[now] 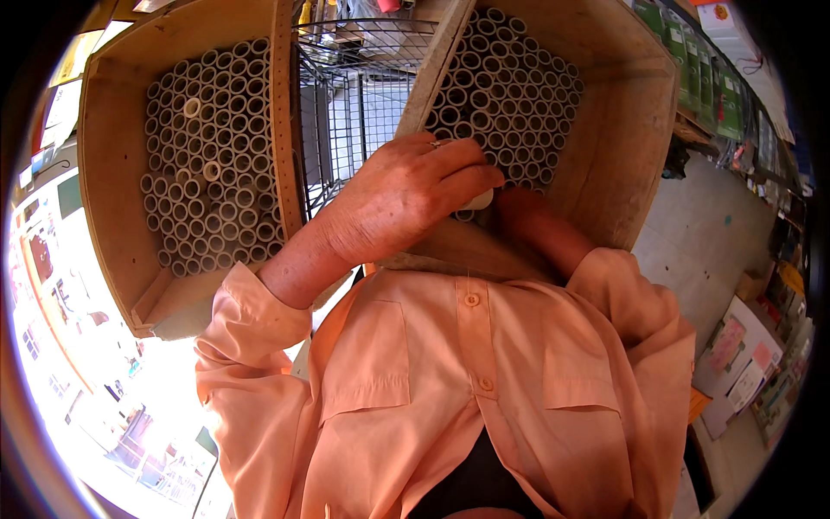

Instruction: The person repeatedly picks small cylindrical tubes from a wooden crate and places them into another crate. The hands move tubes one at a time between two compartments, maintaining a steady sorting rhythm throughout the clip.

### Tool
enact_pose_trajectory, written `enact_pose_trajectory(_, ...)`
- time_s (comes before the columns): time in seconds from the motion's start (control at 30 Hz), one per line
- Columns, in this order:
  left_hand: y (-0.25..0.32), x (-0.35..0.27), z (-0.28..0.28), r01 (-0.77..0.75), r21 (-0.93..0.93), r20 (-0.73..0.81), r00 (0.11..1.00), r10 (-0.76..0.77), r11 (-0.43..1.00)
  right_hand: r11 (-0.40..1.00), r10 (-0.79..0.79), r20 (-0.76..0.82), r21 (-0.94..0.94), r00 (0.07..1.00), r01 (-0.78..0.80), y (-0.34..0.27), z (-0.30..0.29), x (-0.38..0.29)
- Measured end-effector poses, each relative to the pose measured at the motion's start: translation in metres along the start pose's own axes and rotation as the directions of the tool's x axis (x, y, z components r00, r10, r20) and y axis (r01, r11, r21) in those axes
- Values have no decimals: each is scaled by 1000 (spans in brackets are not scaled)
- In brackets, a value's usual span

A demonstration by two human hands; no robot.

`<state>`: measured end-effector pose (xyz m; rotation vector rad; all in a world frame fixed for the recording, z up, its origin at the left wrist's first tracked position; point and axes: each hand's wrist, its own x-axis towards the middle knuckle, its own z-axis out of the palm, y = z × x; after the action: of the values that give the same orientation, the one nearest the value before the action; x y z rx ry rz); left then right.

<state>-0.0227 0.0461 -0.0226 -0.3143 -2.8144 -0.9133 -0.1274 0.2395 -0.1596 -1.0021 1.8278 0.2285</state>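
My left hand (421, 185) reaches across to the near edge of the right wooden box, its fingers bent around a short pale tube or fitting (480, 200). Just beside it, my right hand (519, 206) is in shadow inside the box, its fingers mostly hidden; whether it touches the pale piece cannot be told. Rows of pale plastic pipe pieces (528, 123), seen end-on with round openings, fill part of the right box (622, 117). More such pipe pieces (217, 156) are stacked in the left wooden box (117, 181), where a few look cream-coloured.
A black wire-mesh rack (369, 110) stands between the two boxes. A wooden board edge (434, 71) borders the right box. Green packages (677, 58) line a shelf at the upper right, above a grey floor (707, 214). A white printed box (736, 363) lies at the lower right.
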Motion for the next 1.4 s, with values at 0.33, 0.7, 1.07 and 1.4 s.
enact_pose_trajectory(0.33, 1, 0, -1, 13, -11, 30, 999, -13, 1000, 995, -102, -113, -35, 988, 99, 5, 8, 2)
enact_pose_trajectory(0.7, 0, 0, -2, 11, -15, 31, 999, -10, 1000, 990, -124, -34, 60, 992, 126, 4, -7, -5)
enact_pose_trajectory(1.07, 0, 0, -1, 3, -3, 20, 1000, -3, 1000, 964, -188, -49, 184, 981, 194, 13, -3, 4)
enact_pose_trajectory(1.4, -1, -1, 1, 26, -13, 13, 1000, -26, 1000, 133, -319, -362, 898, 876, 420, -2, -76, -61)
